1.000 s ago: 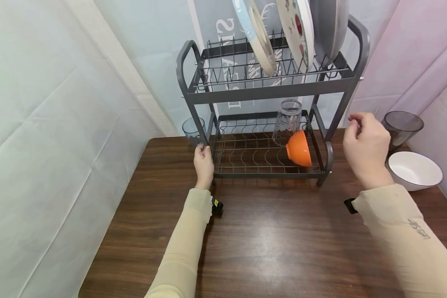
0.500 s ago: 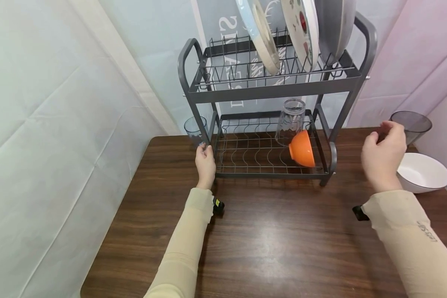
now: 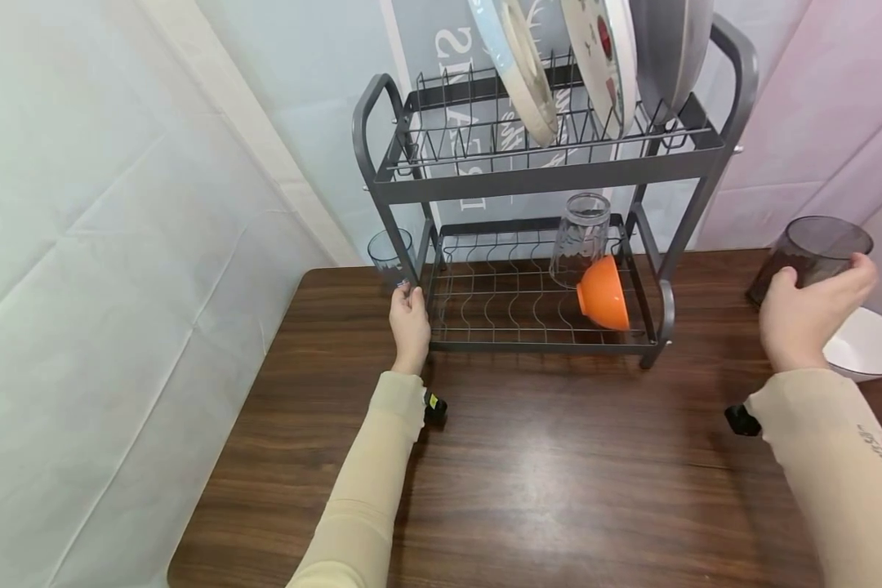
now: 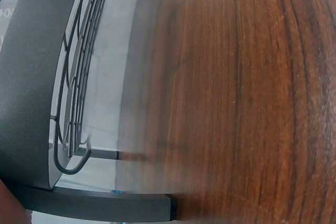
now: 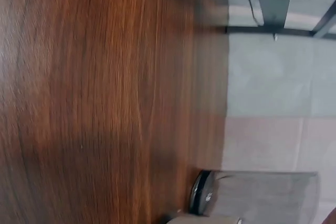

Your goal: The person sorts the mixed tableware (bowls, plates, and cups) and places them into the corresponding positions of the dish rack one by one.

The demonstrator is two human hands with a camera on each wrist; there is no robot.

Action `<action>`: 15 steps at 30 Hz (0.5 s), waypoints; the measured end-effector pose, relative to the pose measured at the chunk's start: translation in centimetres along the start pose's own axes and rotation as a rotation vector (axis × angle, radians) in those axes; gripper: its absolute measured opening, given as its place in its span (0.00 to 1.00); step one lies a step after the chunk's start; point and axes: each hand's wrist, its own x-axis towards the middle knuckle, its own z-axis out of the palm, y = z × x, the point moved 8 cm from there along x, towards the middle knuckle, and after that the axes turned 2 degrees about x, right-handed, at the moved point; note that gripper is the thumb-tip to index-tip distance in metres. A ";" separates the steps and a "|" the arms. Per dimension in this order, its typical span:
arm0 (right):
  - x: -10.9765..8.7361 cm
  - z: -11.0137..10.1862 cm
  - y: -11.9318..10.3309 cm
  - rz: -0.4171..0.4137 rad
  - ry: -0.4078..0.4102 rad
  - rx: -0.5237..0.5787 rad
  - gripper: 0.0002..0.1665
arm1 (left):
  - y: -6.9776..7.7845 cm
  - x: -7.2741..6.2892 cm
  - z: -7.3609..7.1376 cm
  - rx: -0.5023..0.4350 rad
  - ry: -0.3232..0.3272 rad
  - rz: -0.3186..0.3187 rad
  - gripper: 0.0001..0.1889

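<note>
A dark grey two-tier dish rack (image 3: 544,178) stands at the back of the wooden table. At its left front post, the left hand (image 3: 410,331) grips the frame with curled fingers; only a sliver of that hand shows at the left wrist view's lower corner. The right hand (image 3: 808,318) is at a smoky grey glass (image 3: 826,237), its thumb and fingers spread apart in front of it. In the right wrist view the same glass (image 5: 262,195) shows its thick base near the table. A white bowl (image 3: 869,343) with a dark rim sits partly behind the right hand.
On the lower tier are an upside-down clear glass (image 3: 582,237) and a tilted orange bowl (image 3: 604,296). Several plates, including a patterned plate (image 3: 599,61), stand on the upper tier. A bluish glass (image 3: 388,253) is behind the left post. Pale cloth hangs behind the table.
The right hand has moved right, from beside the rack to the smoky glass, and its fingers have spread. The left hand stays at the rack's post. The head view has shifted slightly.
</note>
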 end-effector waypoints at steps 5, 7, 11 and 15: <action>1.4 -0.3 1.3 0.076 -0.055 -0.019 0.37 | 0.0 -0.1 0.1 -0.001 -0.030 -0.010 0.22; 1.9 -0.4 1.9 0.120 -0.098 -0.033 0.41 | 0.0 0.0 0.2 -0.005 -0.046 -0.013 0.22; 3.1 -0.3 2.7 0.148 -0.150 -0.023 0.48 | 0.6 -0.3 0.1 -0.011 -0.044 -0.005 0.21; 4.4 0.2 3.7 0.138 -0.206 -0.023 0.55 | 0.4 -0.2 0.1 -0.002 -0.018 0.012 0.20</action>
